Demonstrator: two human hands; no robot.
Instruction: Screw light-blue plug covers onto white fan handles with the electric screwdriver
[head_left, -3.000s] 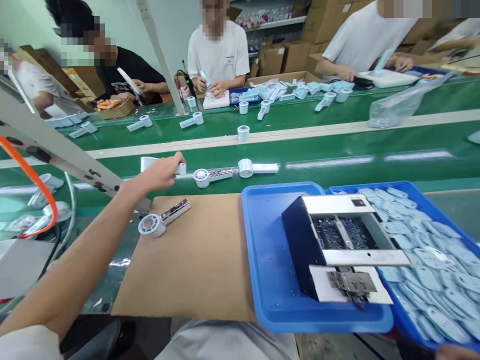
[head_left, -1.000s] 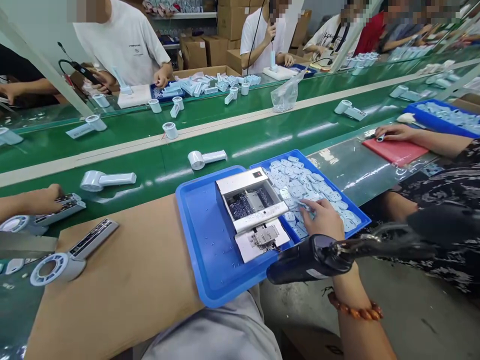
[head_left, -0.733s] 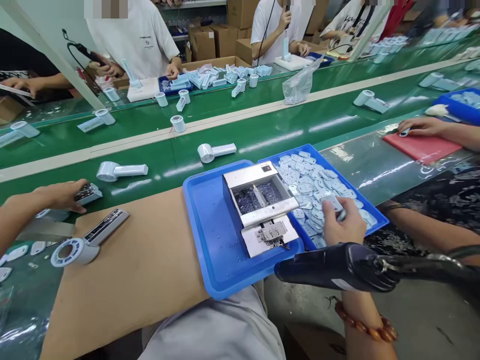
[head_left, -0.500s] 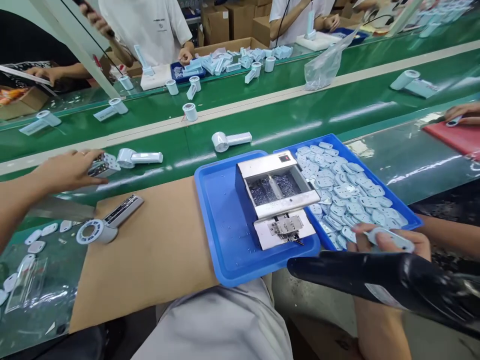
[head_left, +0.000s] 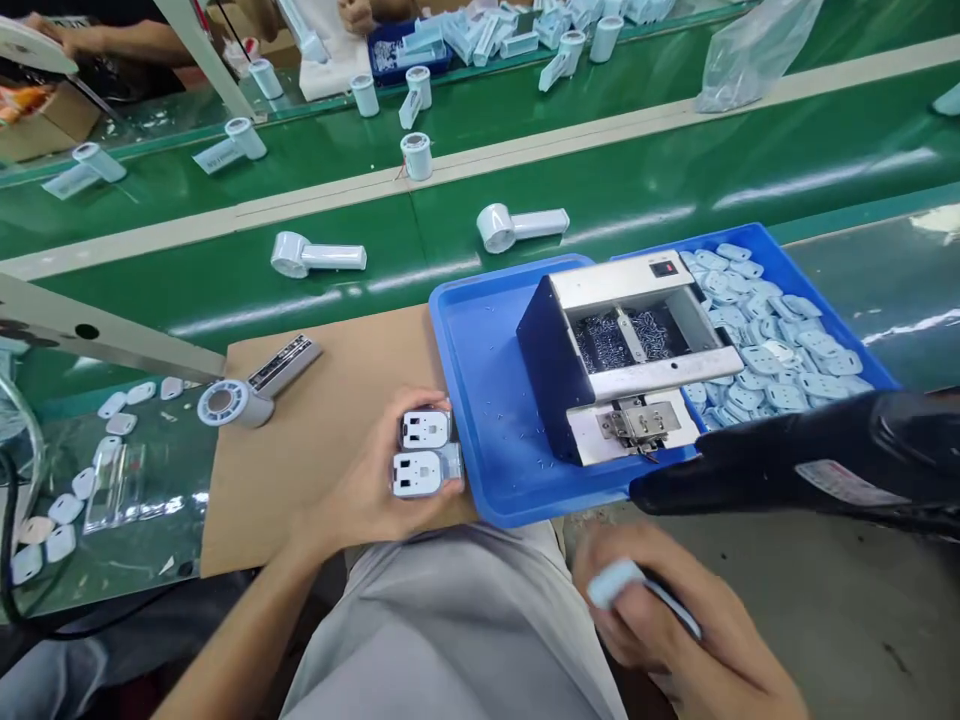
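My left hand point(head_left: 375, 480) is closed around a pair of pale plastic housings point(head_left: 418, 472), beside the left edge of a blue tray point(head_left: 457, 400). Their two rounded white end faces, with dark square holes, point up at me. Over my right thigh, my right hand point(head_left: 660, 610) grips a small light blue plastic cover point(head_left: 616, 582), blurred by motion. In the tray stands a metal screw feeder point(head_left: 622, 350) filled with small dark screws. A second blue tray point(head_left: 862, 350) behind it is heaped with similar light blue covers point(head_left: 780, 350).
A black elongated tool point(head_left: 810, 460) juts in from the right above my right hand. A round-headed housing with an exposed slot point(head_left: 236, 402) lies on the cardboard sheet point(head_left: 322, 430). Two white round-headed housings point(head_left: 319, 257) rest on the green conveyor point(head_left: 420, 230). Several covers point(head_left: 66, 508) lie at left.
My left hand has come from the far left to the tray's left edge with the housings. My right hand has moved from the cover tray down toward my lap, holding a cover. The view has shifted.
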